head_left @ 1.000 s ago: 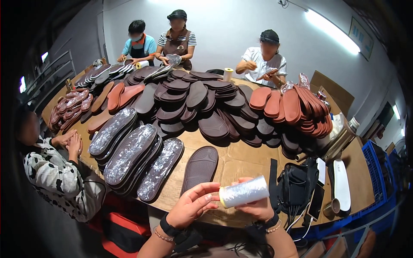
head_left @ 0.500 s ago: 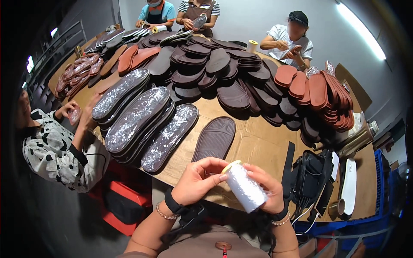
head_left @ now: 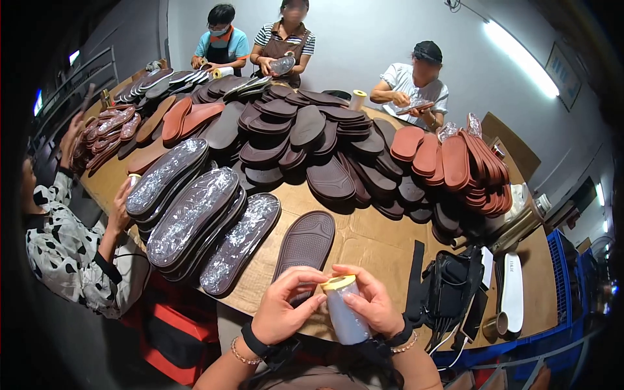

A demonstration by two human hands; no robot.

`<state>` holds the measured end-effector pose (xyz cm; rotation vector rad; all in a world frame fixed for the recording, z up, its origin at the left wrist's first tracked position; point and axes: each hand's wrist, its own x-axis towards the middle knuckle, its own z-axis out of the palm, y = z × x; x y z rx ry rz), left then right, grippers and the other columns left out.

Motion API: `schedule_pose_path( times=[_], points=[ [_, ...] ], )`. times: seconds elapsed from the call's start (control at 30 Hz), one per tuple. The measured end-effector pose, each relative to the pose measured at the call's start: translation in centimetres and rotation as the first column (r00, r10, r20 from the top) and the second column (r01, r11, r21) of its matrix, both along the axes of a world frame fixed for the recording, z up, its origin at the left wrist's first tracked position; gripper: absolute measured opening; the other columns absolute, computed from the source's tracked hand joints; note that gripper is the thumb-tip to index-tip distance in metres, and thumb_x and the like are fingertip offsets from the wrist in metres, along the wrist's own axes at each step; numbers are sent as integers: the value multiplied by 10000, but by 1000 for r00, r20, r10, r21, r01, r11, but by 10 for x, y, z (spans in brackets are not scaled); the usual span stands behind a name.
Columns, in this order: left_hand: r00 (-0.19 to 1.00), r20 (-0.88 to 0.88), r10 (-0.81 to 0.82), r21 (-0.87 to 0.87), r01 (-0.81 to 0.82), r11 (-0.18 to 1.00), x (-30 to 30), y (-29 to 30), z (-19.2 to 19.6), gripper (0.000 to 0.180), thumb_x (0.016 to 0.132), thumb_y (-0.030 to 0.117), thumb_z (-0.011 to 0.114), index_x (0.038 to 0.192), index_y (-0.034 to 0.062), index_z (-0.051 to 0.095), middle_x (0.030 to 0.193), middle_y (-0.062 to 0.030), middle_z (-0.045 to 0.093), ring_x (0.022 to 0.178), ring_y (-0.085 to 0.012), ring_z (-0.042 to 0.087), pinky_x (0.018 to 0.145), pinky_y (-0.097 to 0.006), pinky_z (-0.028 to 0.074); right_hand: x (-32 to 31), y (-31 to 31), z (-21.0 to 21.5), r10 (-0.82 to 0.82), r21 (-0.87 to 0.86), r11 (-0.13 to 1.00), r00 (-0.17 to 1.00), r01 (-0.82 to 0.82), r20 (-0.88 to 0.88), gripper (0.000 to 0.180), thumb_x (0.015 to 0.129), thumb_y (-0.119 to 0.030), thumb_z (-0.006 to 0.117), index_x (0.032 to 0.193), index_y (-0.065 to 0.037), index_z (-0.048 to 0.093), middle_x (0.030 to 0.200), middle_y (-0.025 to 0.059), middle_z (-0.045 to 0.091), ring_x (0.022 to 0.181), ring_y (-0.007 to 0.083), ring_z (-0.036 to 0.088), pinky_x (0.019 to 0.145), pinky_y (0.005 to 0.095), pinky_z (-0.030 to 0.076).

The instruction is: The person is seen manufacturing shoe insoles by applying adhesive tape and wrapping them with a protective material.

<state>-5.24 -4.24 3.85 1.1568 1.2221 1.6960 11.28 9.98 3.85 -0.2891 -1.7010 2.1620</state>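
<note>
Between my two hands, above the table's near edge, is a roll of clear plastic film (head_left: 348,320) with a yellow end, tilted toward me. My right hand (head_left: 377,304) wraps round its right side, thumb across the front. At the yellow rim, the fingertips and thumb of my left hand (head_left: 283,313) pinch the left side; whether a film edge is between them cannot be made out. Just beyond my left hand lies a dark brown shoe sole (head_left: 307,239), its near end partly hidden. To its left are film-wrapped soles (head_left: 242,244), several of them stacked (head_left: 194,218).
Piled dark soles (head_left: 292,133) cover the table's middle, with reddish-brown soles (head_left: 455,159) at right. A black pouch with cables (head_left: 452,279) and a white sole (head_left: 512,292) lie right. A co-worker (head_left: 78,240) sits left; three others work across the table.
The film roll has turned more upright and shifted left with my right hand. The view has tilted up. The co-worker on the left has raised one arm and now holds a small roll.
</note>
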Motion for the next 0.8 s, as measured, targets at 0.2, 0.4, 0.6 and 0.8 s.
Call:
schedule_pose_path(
  times=[0.2, 0.4, 0.6, 0.8],
  points=[
    [975, 82, 207, 5, -208, 978, 4, 4, -1, 265, 868, -89, 748, 1111, -17, 669, 1221, -130, 665, 1107, -170, 671, 967, -320, 565, -14, -3, 11, -216, 434, 882, 976, 181, 32, 597, 870, -123, 788, 1413, -36, 555, 1334, 128, 584, 1211, 208, 614, 916, 325, 566],
    [961, 101, 258, -57, -253, 966, 5, 10, -2, 143, 859, -76, 772, 981, -23, 720, 1189, -129, 686, 1048, -154, 677, 923, -295, 563, -18, 1, 12, -247, 691, 673, 961, 263, -125, 589, 825, -129, 821, 1363, -45, 595, 1309, 174, 576, 1187, 320, 624, 921, 377, 555],
    [974, 20, 224, -85, -222, 971, 3, 15, -4, 60, 900, -6, 768, 944, -6, 725, 1197, -100, 652, 1064, -141, 648, 935, -289, 530, -15, 13, 9, -232, 741, 613, 959, 276, -166, 582, 798, -120, 843, 1325, -48, 607, 1240, 192, 630, 1183, 344, 639, 972, 389, 530],
    [983, 158, 97, -114, -79, 990, 3, 14, -3, 71, 923, 10, 740, 972, -6, 690, 1104, -48, 636, 1049, -108, 619, 908, -267, 530, -7, 23, -2, -147, 639, 740, 977, 211, -153, 466, 815, -161, 841, 1216, -38, 638, 1129, 152, 654, 1034, 301, 662, 899, 363, 523]
  ],
)
